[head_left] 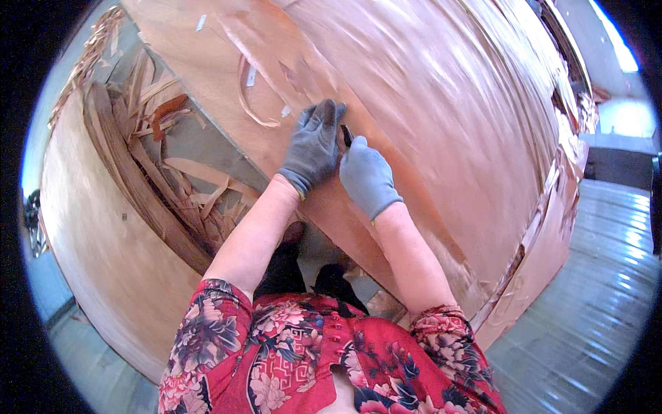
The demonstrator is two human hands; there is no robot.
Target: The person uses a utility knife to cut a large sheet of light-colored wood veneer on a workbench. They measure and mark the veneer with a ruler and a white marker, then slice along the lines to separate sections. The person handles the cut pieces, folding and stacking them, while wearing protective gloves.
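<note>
A broad stack of thin wood veneer sheets [441, 131] spreads in front of me, with an orange-brown strip of veneer [393, 155] lying along its near side. Over this strip my left hand [312, 150], in a grey-blue glove, has its fingers bent and pressed together. What they pinch, if anything, is hidden. Close beside it, my right hand [369, 176], in a lighter blue glove, is closed round a small black tool [346, 134]. Only the tool's dark end shows, beside the left fingers. A torn, ragged patch [303, 77] of veneer lies just beyond my hands.
To the left stands another pale veneer stack [110, 234] with frayed brown edges. Veneer scraps [207, 186] litter the gap between the stacks. A thin curled strip [246, 96] lies on the near sheet. Shiny, ridged flooring [600, 297] shows at the right.
</note>
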